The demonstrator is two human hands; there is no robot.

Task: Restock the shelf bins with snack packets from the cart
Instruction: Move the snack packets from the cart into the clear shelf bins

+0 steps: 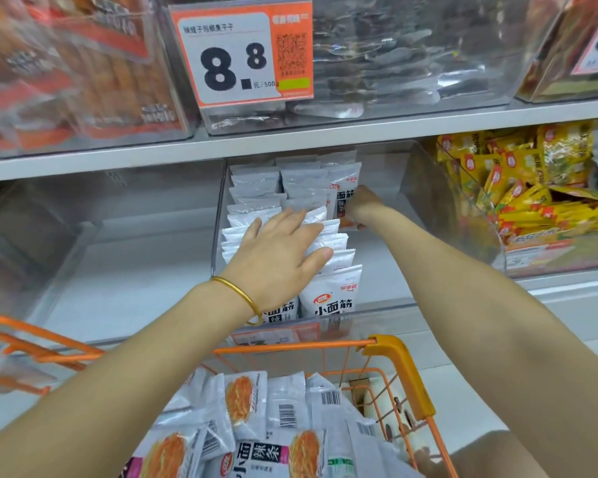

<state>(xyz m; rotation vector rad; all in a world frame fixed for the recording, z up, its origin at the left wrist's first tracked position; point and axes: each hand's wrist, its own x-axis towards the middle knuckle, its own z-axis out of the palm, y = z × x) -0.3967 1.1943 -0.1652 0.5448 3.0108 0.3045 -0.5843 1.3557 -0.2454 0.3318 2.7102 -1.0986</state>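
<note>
Pressure from spread left hand (280, 253), flat on standing white foil snack packets (332, 298) in clear plastic shelf bin (387, 310): probably against toppling. Pinched in right hand (361, 205), at bin's back right, one upright packet (340, 198), likely for slotting. Further stock in orange wire cart (403, 360).

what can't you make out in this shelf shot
Head view:
- Right hand fingertips: hidden behind the upright packet.
- Upper-left bin packets: motion-blurred.
- Price label on the white-packet bin: blurred behind clear plastic.
- Cart packets: cut off by the bottom edge.
</note>
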